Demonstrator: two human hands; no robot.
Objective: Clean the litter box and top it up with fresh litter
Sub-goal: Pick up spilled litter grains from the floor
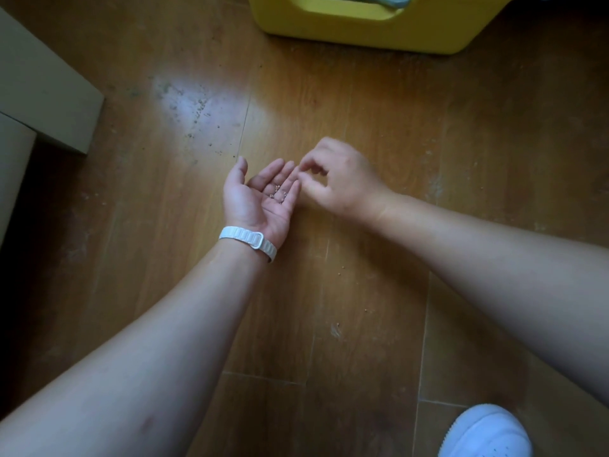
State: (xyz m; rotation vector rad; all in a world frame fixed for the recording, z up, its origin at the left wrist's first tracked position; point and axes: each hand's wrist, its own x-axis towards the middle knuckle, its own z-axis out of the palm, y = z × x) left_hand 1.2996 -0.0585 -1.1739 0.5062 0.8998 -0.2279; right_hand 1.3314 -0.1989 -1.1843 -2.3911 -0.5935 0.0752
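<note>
My left hand [260,196] is held palm up low over the wooden floor [362,127], fingers straight, with several small litter grains [277,191] lying in the palm. A white strap circles that wrist. My right hand [336,179] is just right of it, palm down, thumb and forefinger curled together at the left fingertips; whether a grain is between them is too small to tell. A yellow plastic litter box [372,28] stands at the top edge, beyond both hands, with something blue-grey inside.
Loose litter grains [339,273] and dust specks [197,110] are scattered on the floor. A pale cabinet corner [43,94] juts in at the left. A white shoe [487,433] shows at the bottom right.
</note>
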